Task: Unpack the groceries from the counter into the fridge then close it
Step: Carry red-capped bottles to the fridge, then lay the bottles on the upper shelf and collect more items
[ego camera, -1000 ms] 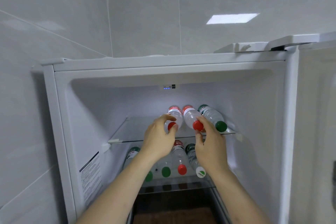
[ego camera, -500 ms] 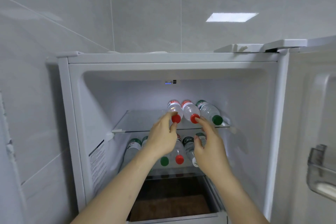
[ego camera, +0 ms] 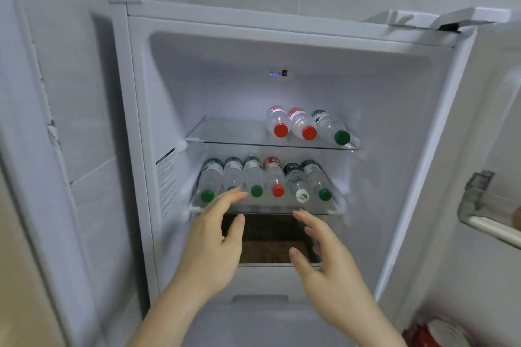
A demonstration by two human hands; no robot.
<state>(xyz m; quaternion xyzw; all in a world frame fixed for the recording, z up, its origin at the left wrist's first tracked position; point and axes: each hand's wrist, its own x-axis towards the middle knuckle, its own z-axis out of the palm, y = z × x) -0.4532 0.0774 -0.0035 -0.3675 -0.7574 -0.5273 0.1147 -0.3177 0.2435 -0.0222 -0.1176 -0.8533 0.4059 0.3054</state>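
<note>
The white fridge (ego camera: 135, 98) stands open. On its upper glass shelf (ego camera: 225, 135) lie three water bottles side by side: two with red caps (ego camera: 279, 121) (ego camera: 303, 124) and one with a green cap (ego camera: 329, 127). The lower glass shelf (ego camera: 265, 208) holds several more lying bottles (ego camera: 253, 177) with green, red and white caps. My left hand (ego camera: 214, 245) and my right hand (ego camera: 327, 256) hover in front of the lower shelf, fingers spread, holding nothing.
The fridge door (ego camera: 485, 149) hangs open on the right, with a clear door bin (ego camera: 487, 200). A brown drawer space (ego camera: 267, 239) sits under the lower shelf. Grey tiled wall is at the left. A red and white object (ego camera: 439, 332) lies on the floor at bottom right.
Both hands let go of the two red-capped bottles on the upper shelf and drew back and down. My view pulled back from the fridge.
</note>
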